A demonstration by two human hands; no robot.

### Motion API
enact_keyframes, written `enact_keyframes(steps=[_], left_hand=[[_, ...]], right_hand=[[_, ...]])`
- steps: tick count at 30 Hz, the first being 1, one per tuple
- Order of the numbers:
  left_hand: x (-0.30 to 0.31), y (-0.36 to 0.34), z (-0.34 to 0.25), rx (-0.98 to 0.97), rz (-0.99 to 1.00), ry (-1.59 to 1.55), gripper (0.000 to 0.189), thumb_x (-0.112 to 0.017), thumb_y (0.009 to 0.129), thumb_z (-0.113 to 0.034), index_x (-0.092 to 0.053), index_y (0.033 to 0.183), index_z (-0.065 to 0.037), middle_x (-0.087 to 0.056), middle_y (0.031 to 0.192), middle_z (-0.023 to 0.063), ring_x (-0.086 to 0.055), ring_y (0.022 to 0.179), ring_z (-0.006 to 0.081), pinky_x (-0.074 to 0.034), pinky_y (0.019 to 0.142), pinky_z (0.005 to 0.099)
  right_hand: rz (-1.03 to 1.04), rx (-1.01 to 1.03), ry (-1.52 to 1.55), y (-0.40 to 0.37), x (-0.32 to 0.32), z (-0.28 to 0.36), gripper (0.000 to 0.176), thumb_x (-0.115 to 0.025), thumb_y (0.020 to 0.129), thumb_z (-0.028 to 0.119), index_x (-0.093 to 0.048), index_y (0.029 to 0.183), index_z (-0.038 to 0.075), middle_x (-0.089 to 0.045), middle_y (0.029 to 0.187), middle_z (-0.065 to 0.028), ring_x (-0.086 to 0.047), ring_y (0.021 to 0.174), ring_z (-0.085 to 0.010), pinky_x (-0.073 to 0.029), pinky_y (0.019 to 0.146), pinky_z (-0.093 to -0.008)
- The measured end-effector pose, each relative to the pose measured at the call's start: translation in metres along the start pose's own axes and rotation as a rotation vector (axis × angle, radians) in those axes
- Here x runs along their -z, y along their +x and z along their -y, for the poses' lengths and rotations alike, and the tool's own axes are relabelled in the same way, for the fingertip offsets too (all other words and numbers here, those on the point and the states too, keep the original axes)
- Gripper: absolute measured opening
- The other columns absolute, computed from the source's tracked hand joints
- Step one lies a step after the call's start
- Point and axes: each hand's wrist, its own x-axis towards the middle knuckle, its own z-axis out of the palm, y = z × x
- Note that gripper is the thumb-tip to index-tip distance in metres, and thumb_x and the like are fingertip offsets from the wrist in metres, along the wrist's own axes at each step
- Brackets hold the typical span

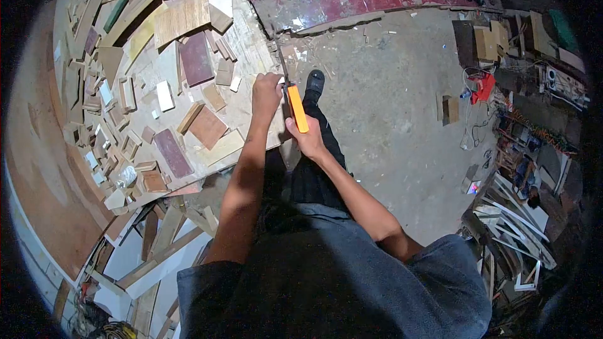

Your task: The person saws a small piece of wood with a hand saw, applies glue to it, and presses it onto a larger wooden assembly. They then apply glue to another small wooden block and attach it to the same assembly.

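My right hand (pixel 307 138) is wrapped around the orange handle of a hand saw (pixel 298 109). The saw's narrow dark blade points away from me, past the right edge of the worktable (pixel 257 47). Just left of the blade, my left hand (pixel 267 93) is closed at the table edge on a small white piece (pixel 281 80), mostly hidden by the fingers. Beside that hand lie a small white block (pixel 235 83) and a tan wood offcut (pixel 214 97). A square brown board (pixel 208 127) rests closer to my left forearm.
Wood offcuts crowd the table's left side, among them a maroon board (pixel 197 58). My shoe (pixel 315 80) stands on the concrete floor (pixel 402 125). White frame pieces (pixel 515 220) are piled at right. Boards (pixel 157 257) lean below the table.
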Motion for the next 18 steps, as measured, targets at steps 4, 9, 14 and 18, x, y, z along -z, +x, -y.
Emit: enact_keyframes(steps=[4,9,14,18], left_hand=[[0.001,-0.005,-0.001,0.012,-0.037,0.018,0.026,-0.067,0.073,0.002,-0.07,0.098,-0.003,-0.065,0.089,0.0145,-0.058,0.085,0.0338,-0.049,0.079,0.0419],[0.002,-0.005,-0.003,-0.003,-0.053,0.024,0.023,-0.067,0.073,-0.001,-0.07,0.095,-0.001,-0.065,0.085,0.017,-0.058,0.081,0.0368,-0.048,0.075,0.0451],[-0.007,-0.007,0.001,0.013,-0.055,0.032,0.013,-0.066,0.074,-0.003,-0.067,0.087,0.001,-0.063,0.082,0.0179,-0.057,0.079,0.0373,-0.046,0.072,0.0462],[-0.009,-0.003,0.009,-0.036,-0.044,0.036,0.01,-0.066,0.075,-0.003,-0.066,0.084,0.0,-0.063,0.08,0.0176,-0.057,0.078,0.0371,-0.046,0.07,0.0459]], right_hand=[[-0.046,-0.061,0.092,0.004,0.004,0.008,0.033,-0.064,0.093,0.025,-0.052,0.072,0.002,-0.047,0.063,0.0023,-0.044,0.059,-0.0085,-0.037,0.053,-0.0308],[-0.006,-0.005,-0.012,0.004,0.008,0.005,0.034,-0.065,0.091,0.025,-0.052,0.072,0.001,-0.047,0.062,-0.0018,-0.044,0.058,-0.0103,-0.038,0.053,-0.0322],[0.003,0.078,-0.162,0.01,0.001,0.004,0.036,-0.066,0.09,0.027,-0.051,0.072,-0.001,-0.046,0.061,-0.0041,-0.044,0.058,-0.0127,-0.039,0.054,-0.034],[0.041,0.035,-0.007,0.01,0.008,0.0,0.038,-0.067,0.092,0.032,-0.052,0.072,0.003,-0.046,0.06,0.0032,-0.042,0.056,-0.008,-0.035,0.051,-0.0293]])
